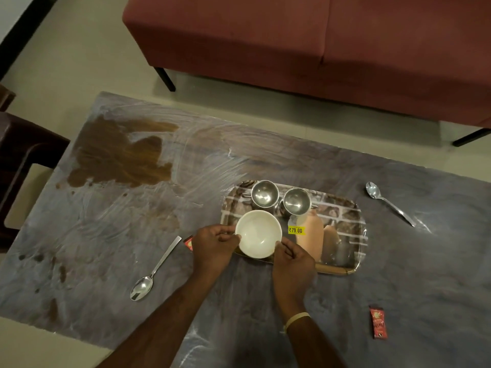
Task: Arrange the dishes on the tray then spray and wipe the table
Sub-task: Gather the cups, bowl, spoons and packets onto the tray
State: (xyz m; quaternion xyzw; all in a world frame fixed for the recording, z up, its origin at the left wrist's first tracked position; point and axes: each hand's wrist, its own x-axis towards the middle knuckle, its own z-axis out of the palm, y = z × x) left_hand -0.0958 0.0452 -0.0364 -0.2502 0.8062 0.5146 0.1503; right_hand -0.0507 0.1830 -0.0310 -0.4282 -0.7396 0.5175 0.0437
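Both my left hand (215, 244) and right hand (292, 257) pinch the white bowl (258, 233) at the tray's (353, 235) near-left corner; nearest loose spoon (154, 269) lies on the desk left of my left hand, handle pointing toward the tray

Both hands hold a white bowl (258, 233) over the near-left corner of a printed tray (353, 229): the left hand (214, 248) pinches its rim at 9 o'clock, the right hand (293, 264) grips at 4 o'clock. Two steel cups (265, 192) (296, 201) stand on the tray at the bowl's 12 and 1 o'clock. On the smeared table (265, 301) a spoon (154, 269) lies at 8 o'clock, another spoon (388, 203) at 2 o'clock, a red sachet (378, 322) at 4 o'clock, and a brown spill (119, 155) at 10 o'clock.
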